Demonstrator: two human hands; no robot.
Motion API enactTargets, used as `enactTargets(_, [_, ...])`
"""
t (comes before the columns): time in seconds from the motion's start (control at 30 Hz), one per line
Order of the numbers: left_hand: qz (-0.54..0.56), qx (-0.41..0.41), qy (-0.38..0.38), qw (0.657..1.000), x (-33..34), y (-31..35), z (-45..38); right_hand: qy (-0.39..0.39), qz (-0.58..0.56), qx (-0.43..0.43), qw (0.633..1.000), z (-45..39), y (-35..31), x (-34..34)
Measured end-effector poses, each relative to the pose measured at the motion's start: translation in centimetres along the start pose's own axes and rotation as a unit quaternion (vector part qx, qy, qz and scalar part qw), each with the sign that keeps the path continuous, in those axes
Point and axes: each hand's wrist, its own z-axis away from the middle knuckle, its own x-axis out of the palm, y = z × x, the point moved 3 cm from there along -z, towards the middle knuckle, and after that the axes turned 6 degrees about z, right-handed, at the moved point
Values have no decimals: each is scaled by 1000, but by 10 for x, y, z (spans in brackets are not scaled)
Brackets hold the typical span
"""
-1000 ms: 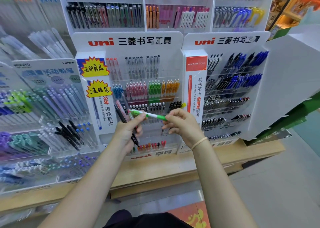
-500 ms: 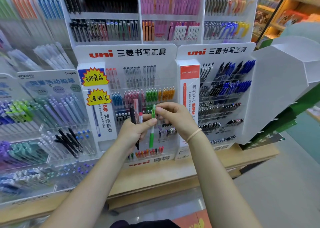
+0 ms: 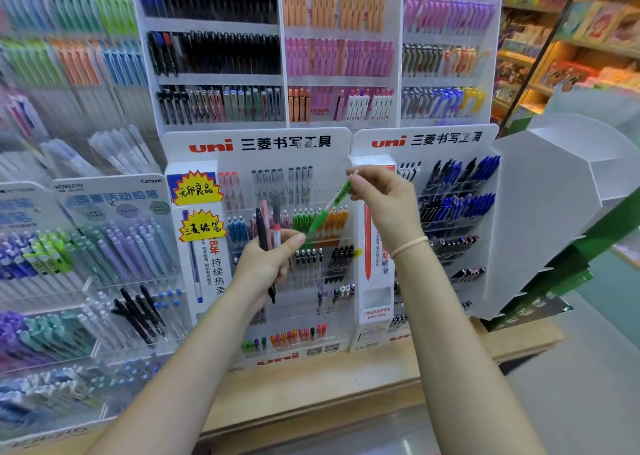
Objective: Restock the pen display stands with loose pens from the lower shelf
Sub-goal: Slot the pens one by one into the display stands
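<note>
Two pen display stands (image 3: 258,246) (image 3: 446,233) stand side by side on the shelf (image 3: 311,389), a third stand (image 3: 114,264) to their left; before the middle stand the left hand (image 3: 268,264) holds pens (image 3: 268,226), the right hand (image 3: 384,205) a tilted pen (image 3: 330,207) above the stand's pen row (image 3: 304,220)

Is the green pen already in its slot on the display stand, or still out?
Out. The right hand pinches the green pen by its top, tilted, in front of the stand's green pens.
</note>
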Motion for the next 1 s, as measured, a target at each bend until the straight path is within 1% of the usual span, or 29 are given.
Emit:
enactTargets(0.07, [-1,-6,-9,1000,5,2,-2,36,-10,-30,999,-10,-9,-8])
enactTargets(0.13, [1,-12,-18,1000,12,1,-3,52,-10,-50,997,-18,-11,-10])
enactTargets(0.3, [-1,-23,-32,999,21,-2,-11,33,81,-53,995,-29,14,-2])
enactTargets(0.47, [8,-37,-35,999,21,-11,-19,26,183,-47,982,-35,37,-8])
enactTargets(0.57, [8,-48,-39,998,24,-16,-20,-7,235,-29,972,-34,44,-11])
enactTargets(0.67, [9,-56,-45,997,28,-17,-23,-41,251,3,967,-32,51,-8])
enactTargets(0.73, [12,-61,-47,997,30,-17,-24,-39,267,7,963,-32,55,-5])
enactTargets(0.83, [13,-66,-53,996,32,-19,-27,-30,314,16,949,-32,62,-6])
enactTargets(1.0, [15,-80,-69,994,36,-24,-27,-72,372,29,925,-28,71,-4])
